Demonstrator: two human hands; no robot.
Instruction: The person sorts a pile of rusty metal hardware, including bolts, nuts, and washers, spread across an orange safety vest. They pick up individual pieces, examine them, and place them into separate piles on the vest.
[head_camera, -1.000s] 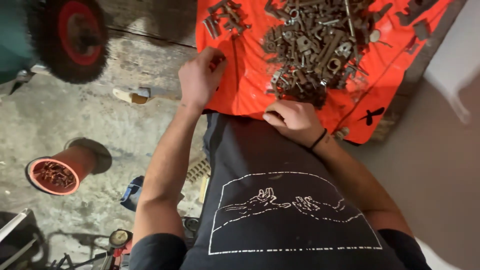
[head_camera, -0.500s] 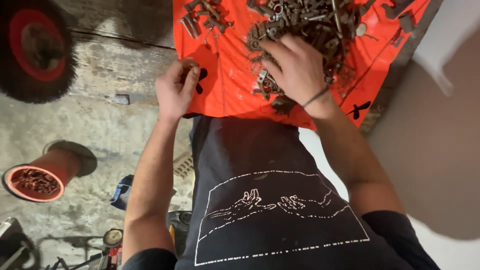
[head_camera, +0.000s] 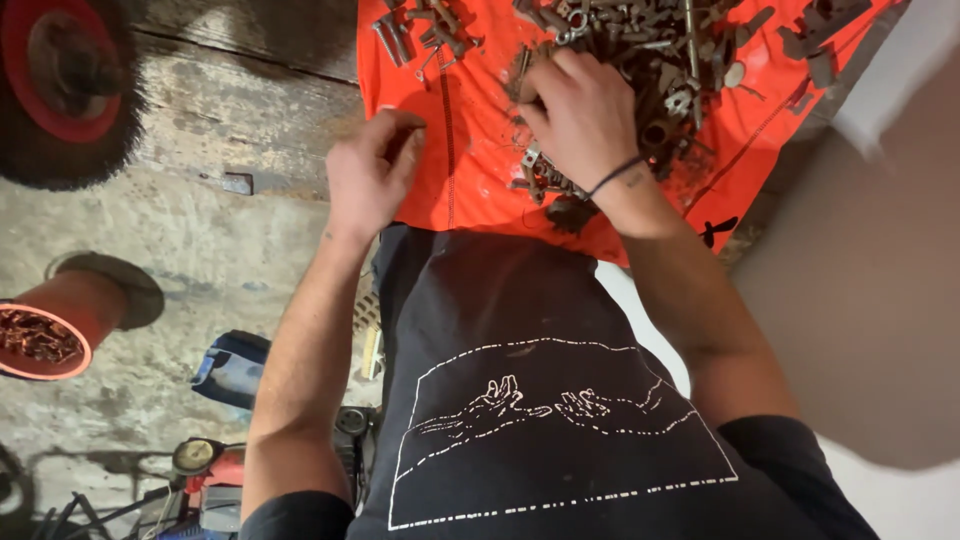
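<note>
Far left: round red pot of rusty scraps (head_camera: 38, 338) on concrete. Left hand (head_camera: 368, 178), fingers curled together, at edge of orange plastic sheet (head_camera: 478, 150); contents unclear. Right hand (head_camera: 582, 115) pressed, fingers closed, into heap of rusty metal bolts and fittings (head_camera: 650, 60).

Both hands (head_camera: 375, 175) (head_camera: 580, 115) forward, fingers curled
</note>
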